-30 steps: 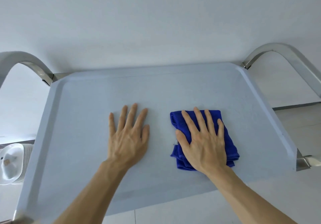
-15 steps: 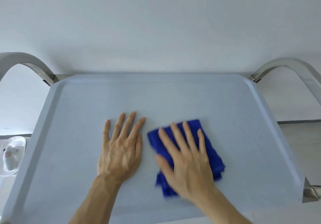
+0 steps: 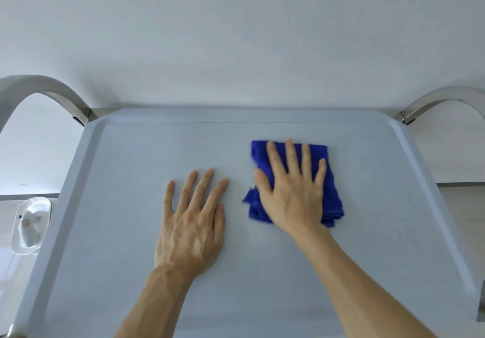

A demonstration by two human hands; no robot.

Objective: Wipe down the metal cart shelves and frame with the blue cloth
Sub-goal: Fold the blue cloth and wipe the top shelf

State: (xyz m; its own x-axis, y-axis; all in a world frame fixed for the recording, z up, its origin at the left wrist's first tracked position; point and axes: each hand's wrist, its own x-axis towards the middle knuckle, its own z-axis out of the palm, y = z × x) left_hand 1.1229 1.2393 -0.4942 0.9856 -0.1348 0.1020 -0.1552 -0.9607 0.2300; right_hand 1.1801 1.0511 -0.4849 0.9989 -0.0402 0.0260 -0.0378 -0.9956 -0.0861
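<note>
Blue cloth (image 3: 332, 180), folded into a thick pad, lies on the top shelf (image 3: 131, 180) of the metal cart, a little right of the middle and closer to the far rim than to the near one. On it the right hand (image 3: 291, 193) lies flat, palm down, with straight fingers (image 3: 290, 159) spread slightly and pointing away from the person; it presses the cloth and does not curl around it. The cloth edges and this hand look a bit blurred. The right forearm comes in from the lower right and goes diagonally up to the wrist. The left hand (image 3: 191, 224) rests flat on the bare shelf just beside the cloth, to its left, not touching it; its fingers are also straight and fanned apart, holding nothing, and its forearm rises from the bottom middle. The shelf is pale grey with a raised rim all around. At both far corners, curved steel frame tubes (image 3: 55, 96) bend outward and down. Left of the cart, lower down, stands a clear container (image 3: 30, 226); what it holds I cannot tell.
</note>
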